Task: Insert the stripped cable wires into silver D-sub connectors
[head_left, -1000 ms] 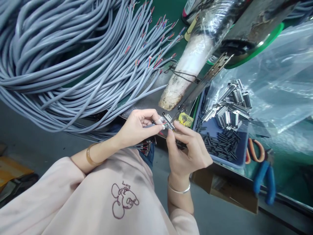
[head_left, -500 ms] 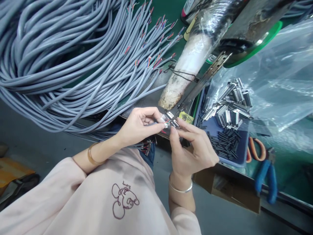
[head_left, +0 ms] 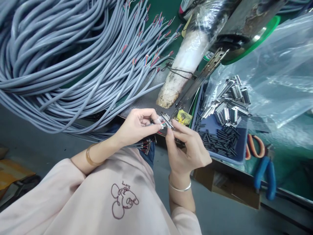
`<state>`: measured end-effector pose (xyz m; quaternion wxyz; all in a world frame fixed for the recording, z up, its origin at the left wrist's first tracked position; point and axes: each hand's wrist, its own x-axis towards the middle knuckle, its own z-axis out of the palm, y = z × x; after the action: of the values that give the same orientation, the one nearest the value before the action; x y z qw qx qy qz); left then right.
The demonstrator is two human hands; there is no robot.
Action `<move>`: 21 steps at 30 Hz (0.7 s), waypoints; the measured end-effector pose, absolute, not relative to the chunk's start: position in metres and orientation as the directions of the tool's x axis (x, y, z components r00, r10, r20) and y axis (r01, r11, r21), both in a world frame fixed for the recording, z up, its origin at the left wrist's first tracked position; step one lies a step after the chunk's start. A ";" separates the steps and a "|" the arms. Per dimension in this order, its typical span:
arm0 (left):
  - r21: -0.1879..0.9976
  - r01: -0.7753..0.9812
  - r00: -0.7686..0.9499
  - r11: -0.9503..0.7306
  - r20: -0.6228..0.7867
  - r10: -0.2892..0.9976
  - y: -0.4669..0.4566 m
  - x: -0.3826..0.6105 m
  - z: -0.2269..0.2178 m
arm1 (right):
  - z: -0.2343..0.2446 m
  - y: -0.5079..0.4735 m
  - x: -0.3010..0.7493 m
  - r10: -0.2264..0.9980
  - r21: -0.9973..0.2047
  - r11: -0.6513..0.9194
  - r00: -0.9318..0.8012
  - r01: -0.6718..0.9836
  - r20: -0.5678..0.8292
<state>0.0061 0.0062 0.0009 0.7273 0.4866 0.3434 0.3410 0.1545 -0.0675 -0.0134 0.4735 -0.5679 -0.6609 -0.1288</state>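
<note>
My left hand [head_left: 138, 125] is closed in a pinch on the stripped end of a grey cable, whose coloured wires show at my fingertips. My right hand [head_left: 187, 147] pinches a small metal connector [head_left: 166, 120] between thumb and forefinger, held right against the cable end. Both hands meet just in front of the bench edge, above my lap. A bunch of cable ends with connectors [head_left: 146, 145] hangs below my left wrist.
A big heap of grey cables [head_left: 61, 55] with stripped coloured ends covers the bench at left. A blue tray [head_left: 242, 153] at right holds metal connectors [head_left: 227, 104] and black sleeves [head_left: 220, 142]. Blue-handled pliers [head_left: 265, 173], orange-handled cutters [head_left: 255, 150], a plastic bag [head_left: 276, 71] and a wrapped machine arm [head_left: 188, 62] lie nearby.
My right hand has drawn slightly back and left with the connector after shifting right half a second ago. My left hand has kept its pinch on the cable end.
</note>
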 end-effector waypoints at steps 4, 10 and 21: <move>0.958 -0.101 0.514 0.269 -0.182 0.839 0.003 0.006 0.000 | -0.014 -0.071 0.152 0.618 -0.320 0.307 0.067 0.896 0.783; 0.930 -0.195 0.530 0.311 -0.167 0.832 -0.002 0.004 -0.001 | -0.020 -0.075 0.154 0.602 -0.480 0.299 0.227 0.825 0.766; 0.891 -0.269 0.507 0.366 -0.192 0.840 -0.006 0.001 -0.005 | -0.022 -0.083 0.155 0.501 -0.538 0.320 0.343 0.780 0.795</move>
<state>0.0007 -0.0065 -0.0050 0.7556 0.4272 0.3345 0.3669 0.1551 -0.0827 -0.0215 0.5876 -0.5710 -0.5608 -0.1191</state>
